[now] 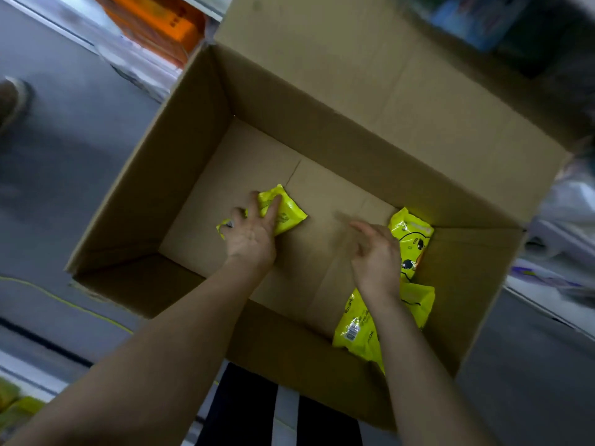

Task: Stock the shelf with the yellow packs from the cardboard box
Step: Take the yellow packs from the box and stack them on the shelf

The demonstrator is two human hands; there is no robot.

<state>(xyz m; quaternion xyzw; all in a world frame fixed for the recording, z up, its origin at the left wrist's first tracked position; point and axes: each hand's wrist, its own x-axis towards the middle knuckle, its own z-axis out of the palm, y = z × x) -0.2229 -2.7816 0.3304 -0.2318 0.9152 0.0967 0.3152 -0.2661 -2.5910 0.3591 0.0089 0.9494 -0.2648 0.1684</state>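
Observation:
An open cardboard box [199,101] fills the middle of the head view, both my arms reaching down into it. On its floor my left hand [251,235] lies on a yellow pack [289,214], fingers curled round it. My right hand [375,255] hovers over the box floor with fingers loosely spread, holding nothing. Just right of that hand lies a second yellow pack [413,239] with a cartoon face. A third yellow pack [355,329] rests against the near right corner, partly under my right forearm.
Orange boxes [157,24] sit on a shelf beyond the box at upper left. Blurred blue and white goods [476,17] show at upper right. Yellow packs [16,403] lie at the bottom left edge. A shoe [11,101] stands on the grey floor at left.

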